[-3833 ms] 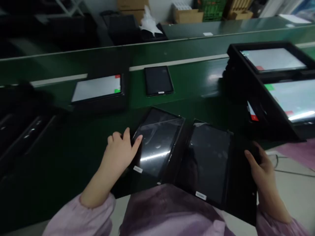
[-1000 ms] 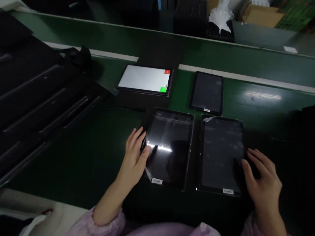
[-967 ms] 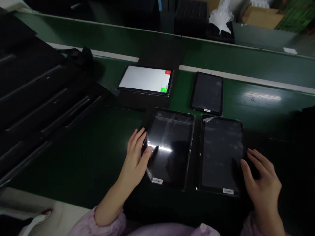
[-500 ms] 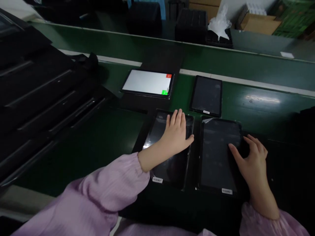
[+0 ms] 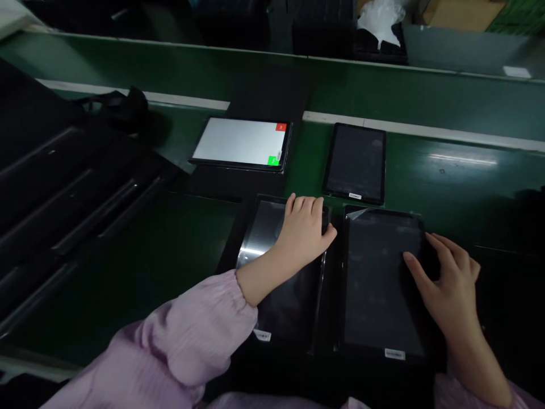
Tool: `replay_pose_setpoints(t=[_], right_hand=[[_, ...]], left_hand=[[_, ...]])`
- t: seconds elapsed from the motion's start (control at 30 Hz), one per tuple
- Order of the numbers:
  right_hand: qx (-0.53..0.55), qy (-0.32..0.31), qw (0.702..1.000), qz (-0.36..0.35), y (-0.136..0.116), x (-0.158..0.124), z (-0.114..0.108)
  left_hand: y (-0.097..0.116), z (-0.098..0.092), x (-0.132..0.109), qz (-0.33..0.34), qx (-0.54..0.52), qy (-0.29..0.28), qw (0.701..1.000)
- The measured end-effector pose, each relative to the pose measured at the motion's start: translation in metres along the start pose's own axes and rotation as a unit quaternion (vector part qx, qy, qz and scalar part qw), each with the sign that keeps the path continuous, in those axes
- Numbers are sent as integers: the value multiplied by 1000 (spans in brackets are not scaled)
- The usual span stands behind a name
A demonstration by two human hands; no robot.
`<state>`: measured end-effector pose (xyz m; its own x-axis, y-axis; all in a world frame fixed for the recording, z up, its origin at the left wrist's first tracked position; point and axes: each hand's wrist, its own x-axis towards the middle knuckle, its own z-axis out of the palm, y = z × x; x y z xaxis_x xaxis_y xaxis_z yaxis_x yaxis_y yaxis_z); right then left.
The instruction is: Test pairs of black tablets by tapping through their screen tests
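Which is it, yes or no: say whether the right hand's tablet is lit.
No, the tablet at the right hand has a dark screen.

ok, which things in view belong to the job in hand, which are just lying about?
Likely in the job:
near-left tablet, under the left hand
near-right tablet, by the right hand

Apparently lying about:
lit tablet, untouched, role unclear
far dark tablet, likewise
white plastic bag
cardboard box

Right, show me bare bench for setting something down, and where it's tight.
Bare green bench shows right of the rear dark tablet, between the white strip and the right hand. Another bare patch lies between the black pile and the left sleeve. Tight: the left front tablet lies partly under the left hand, a narrow gap from the right front tablet.
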<state>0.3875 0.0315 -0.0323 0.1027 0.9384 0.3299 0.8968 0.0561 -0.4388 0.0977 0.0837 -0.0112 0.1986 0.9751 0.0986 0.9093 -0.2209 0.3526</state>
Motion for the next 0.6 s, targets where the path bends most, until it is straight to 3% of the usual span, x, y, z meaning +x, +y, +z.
replay_pose_setpoints(t=[0.37,0.6], right_hand=[[28,45,998,29,-5,8,5],[113,35,989,89,-4,14,7]], left_hand=[[9,1,5,-15,-18,3,1000],[-4,-11,5,-27,-199,8,980]])
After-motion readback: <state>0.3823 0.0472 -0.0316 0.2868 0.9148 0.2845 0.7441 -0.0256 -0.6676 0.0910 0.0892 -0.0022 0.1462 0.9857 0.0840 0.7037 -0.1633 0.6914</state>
